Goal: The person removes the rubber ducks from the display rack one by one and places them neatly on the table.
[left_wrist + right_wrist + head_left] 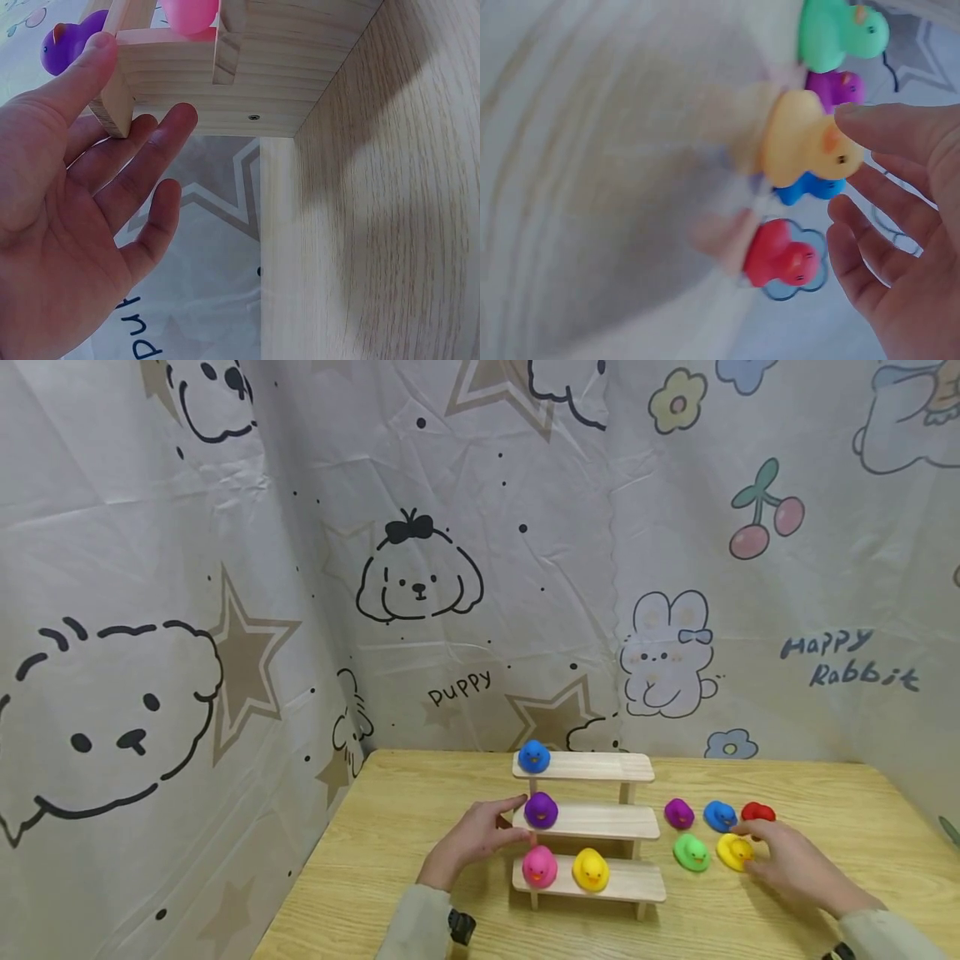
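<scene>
My left hand (480, 837) pinches the left end of a three-tier wooden display stand (600, 820) at its middle tier, thumb on one side and fingers behind. Just by that thumb sits a purple rubber duck (541, 811). A pink duck (540, 867) and a yellow duck (591, 869) occupy the bottom tier, while a blue duck (534, 757) is at the left of the top one. To the right, my right hand (791, 862) surrounds another yellow duck (733, 852) on the table, with thumb and fingers apart; the right wrist view shows the thumb (877, 127) overlapping its head.
Close to the right hand on the wooden table (825, 793) are a green duck (691, 852), a magenta duck (679, 813), a blue duck (721, 816) and a red duck (758, 811). A printed curtain (525, 568) hangs behind and to the left of the table.
</scene>
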The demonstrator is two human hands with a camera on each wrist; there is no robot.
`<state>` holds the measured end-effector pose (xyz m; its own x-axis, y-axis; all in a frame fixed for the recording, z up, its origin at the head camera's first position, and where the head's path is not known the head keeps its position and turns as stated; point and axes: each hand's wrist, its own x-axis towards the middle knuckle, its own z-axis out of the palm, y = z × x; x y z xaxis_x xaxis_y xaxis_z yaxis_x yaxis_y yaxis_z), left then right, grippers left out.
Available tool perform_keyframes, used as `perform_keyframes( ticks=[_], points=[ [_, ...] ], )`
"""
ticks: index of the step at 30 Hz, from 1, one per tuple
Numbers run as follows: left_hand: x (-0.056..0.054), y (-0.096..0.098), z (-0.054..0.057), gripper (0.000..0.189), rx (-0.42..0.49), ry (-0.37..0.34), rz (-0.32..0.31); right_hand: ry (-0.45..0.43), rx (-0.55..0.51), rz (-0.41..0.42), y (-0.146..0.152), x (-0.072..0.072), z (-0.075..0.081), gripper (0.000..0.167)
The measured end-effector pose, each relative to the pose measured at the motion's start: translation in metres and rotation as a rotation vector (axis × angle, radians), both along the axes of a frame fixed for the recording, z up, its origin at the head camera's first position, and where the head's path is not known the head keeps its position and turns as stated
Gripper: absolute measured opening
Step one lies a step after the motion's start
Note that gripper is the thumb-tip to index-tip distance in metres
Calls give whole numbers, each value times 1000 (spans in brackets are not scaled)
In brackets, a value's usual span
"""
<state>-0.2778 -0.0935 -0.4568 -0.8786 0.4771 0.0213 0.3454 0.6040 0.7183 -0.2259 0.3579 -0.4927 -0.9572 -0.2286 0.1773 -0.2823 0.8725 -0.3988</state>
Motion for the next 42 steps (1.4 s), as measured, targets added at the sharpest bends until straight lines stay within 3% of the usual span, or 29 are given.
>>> perform_keyframes(
  ticks=[16,28,42],
  points=[
    [-2,0,-1,62,7,-17,-2,233,35,115,-60,27,43,35],
    [-2,0,-4,63,17,-17,-10,384,34,294,-97,35,49,35],
    [-1,0,-2,65,9,-12,3,319,-4,372,-135,42,48,35]
  ],
)
